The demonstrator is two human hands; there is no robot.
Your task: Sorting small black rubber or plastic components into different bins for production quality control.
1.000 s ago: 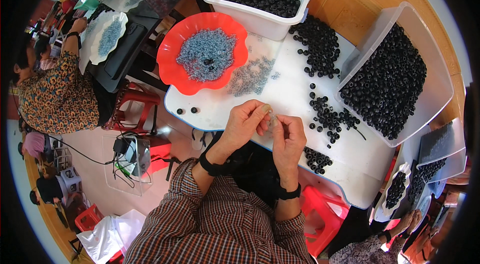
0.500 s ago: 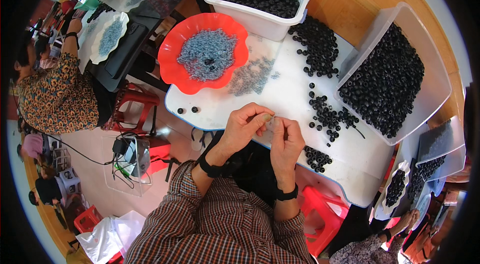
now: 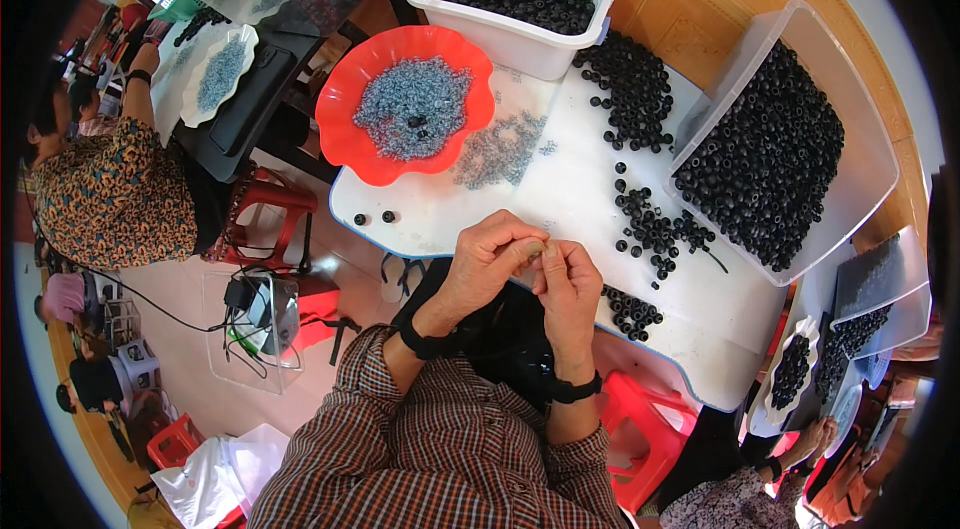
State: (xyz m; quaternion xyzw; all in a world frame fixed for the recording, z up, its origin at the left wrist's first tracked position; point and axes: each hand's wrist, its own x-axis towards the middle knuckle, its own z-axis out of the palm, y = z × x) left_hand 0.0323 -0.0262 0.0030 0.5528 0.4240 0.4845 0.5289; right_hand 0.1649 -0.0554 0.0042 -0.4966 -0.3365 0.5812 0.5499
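Above the table's near edge, my left hand (image 3: 497,251) and my right hand (image 3: 567,284) meet fingertip to fingertip, both pinched closed. Whatever they hold is tiny and hidden by the fingers. A red scalloped bowl (image 3: 338,127) beyond my left hand carries a heap of small clear bluish pieces (image 3: 405,94), with a few black pieces among them. More clear pieces (image 3: 500,151) are scattered beside the bowl. Right of my hands, small black ring-shaped pieces (image 3: 650,234) lie loose, and a small cluster of black pieces (image 3: 632,314) rests close to my right hand.
A white tub (image 3: 520,54) of black pieces stands at the back. At the right, a translucent bin (image 3: 870,179) tips toward the table, full of them. Two black pieces (image 3: 375,219) sit near the left edge. Other people work at tables left and lower right. A red stool (image 3: 640,439) is below.
My right hand has shifted slightly left, and its fingertips press closer against those of my left hand. The things on the table keep their places.
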